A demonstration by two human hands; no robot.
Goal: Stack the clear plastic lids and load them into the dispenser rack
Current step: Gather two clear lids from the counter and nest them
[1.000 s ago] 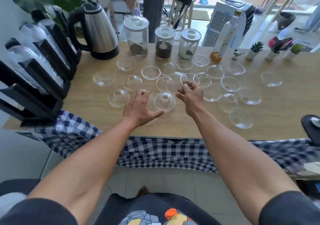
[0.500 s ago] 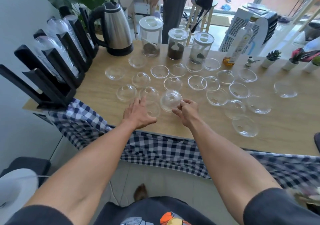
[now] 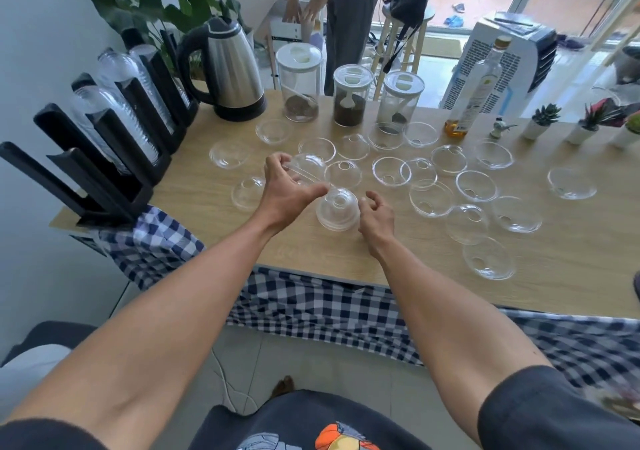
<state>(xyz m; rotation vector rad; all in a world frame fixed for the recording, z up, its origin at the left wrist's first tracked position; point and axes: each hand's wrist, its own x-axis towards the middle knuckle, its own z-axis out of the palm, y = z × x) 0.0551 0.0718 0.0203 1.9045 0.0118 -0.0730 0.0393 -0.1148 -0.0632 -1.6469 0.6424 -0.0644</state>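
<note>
Several clear dome lids [image 3: 391,171] lie scattered over the wooden table [image 3: 398,252]. A small stack of lids [image 3: 337,209] stands dome-up near the front edge. My left hand [image 3: 285,190] grips a clear lid [image 3: 310,167], lifted and tilted just left of the stack. My right hand [image 3: 377,214] hovers right beside the stack with its fingers apart, holding nothing. The black dispenser rack [image 3: 104,159] stands at the table's left end; some slots hold rows of lids, the nearest are bare.
A steel kettle [image 3: 228,72], three jars [image 3: 349,95], an oil bottle [image 3: 474,96] and small potted plants [image 3: 543,120] line the table's far side. A checked cloth [image 3: 322,304] hangs off the front edge. Another person stands beyond the table.
My left hand has gone from flat on the table to lifting a lid left of the stack. My right hand has let go of the stack and opened.
</note>
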